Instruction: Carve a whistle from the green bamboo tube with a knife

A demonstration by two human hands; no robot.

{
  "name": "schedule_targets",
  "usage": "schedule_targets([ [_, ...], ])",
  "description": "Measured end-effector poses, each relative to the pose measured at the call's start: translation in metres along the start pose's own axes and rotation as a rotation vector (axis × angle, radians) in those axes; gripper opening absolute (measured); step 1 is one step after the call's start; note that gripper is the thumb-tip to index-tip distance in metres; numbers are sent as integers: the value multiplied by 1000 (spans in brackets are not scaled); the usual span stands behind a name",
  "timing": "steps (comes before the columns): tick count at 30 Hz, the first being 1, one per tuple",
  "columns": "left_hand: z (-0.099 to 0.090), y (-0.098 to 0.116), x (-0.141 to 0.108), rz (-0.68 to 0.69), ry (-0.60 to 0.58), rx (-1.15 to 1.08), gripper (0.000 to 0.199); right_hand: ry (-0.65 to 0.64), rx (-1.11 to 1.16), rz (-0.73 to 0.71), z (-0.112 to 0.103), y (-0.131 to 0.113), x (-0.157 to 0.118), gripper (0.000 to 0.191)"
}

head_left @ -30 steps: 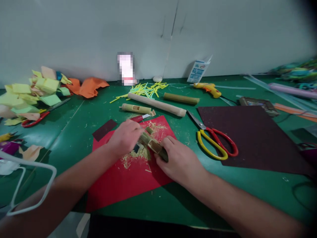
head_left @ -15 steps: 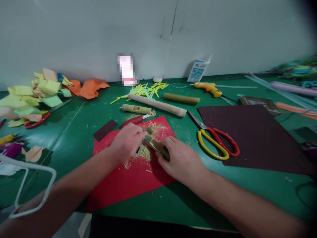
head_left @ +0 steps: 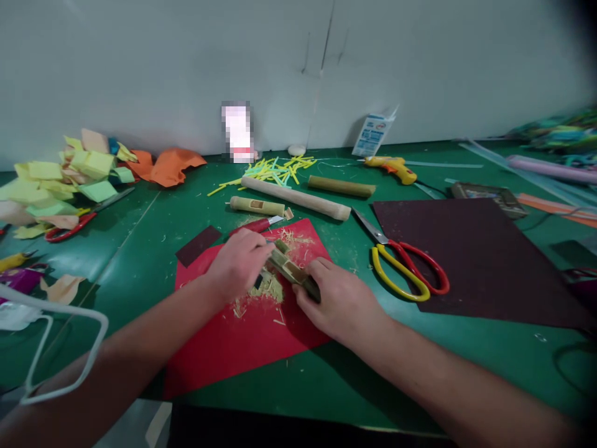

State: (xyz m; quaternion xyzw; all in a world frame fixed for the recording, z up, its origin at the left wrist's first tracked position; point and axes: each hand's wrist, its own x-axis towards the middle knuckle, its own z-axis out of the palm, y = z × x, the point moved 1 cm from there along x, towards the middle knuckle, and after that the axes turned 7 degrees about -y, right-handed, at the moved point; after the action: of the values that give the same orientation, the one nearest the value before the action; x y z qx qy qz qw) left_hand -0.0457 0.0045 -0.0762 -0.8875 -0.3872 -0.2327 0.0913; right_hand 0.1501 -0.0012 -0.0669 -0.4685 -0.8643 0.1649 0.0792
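My right hand (head_left: 342,295) is wrapped round the near end of a short bamboo tube (head_left: 288,267), which has a rectangular notch cut in its upper side. At the tube's far end, my left hand (head_left: 240,264) is closed, its fingertips against the bamboo. A small dark edge (head_left: 259,281) shows below those fingers; what they pinch is mostly hidden. Under both hands lies a red sheet (head_left: 219,348), strewn with pale shavings and dust (head_left: 270,289). Just beyond my left hand rests a red-handled craft knife (head_left: 256,225), its blade out.
Another notched bamboo piece (head_left: 257,205), a pale stick (head_left: 298,198) and a bamboo length (head_left: 342,185) lie behind. To the right are scissors (head_left: 405,267), a dark brown sheet (head_left: 476,261) and a yellow glue gun (head_left: 392,168). Folded paper pieces (head_left: 69,177) pile up at left.
My left hand has shifted very slightly up and left along the bamboo's far end. My right hand keeps its hold, and the tube stays in nearly the same place.
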Motion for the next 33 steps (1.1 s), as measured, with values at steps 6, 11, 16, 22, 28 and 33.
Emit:
schedule_targets([
  [6,-2,-1,0,-13,-18,-12,22,-3,-3,-12,1,1,-1,13],
  [11,-3,-3,1,-76,3,-36,21,-9,19,-4,0,2,2,14],
  [16,-3,0,4,-81,52,-13,21,-20,86,36,-3,1,4,15],
  [22,-2,-1,6,-52,15,-41,19,-58,149,77,-6,1,5,18],
  [28,-3,-6,6,-66,-15,-72,20,-66,149,91,-6,1,6,20],
  [33,-3,-4,6,-90,5,-41,23,-78,159,100,-8,-1,5,19],
])
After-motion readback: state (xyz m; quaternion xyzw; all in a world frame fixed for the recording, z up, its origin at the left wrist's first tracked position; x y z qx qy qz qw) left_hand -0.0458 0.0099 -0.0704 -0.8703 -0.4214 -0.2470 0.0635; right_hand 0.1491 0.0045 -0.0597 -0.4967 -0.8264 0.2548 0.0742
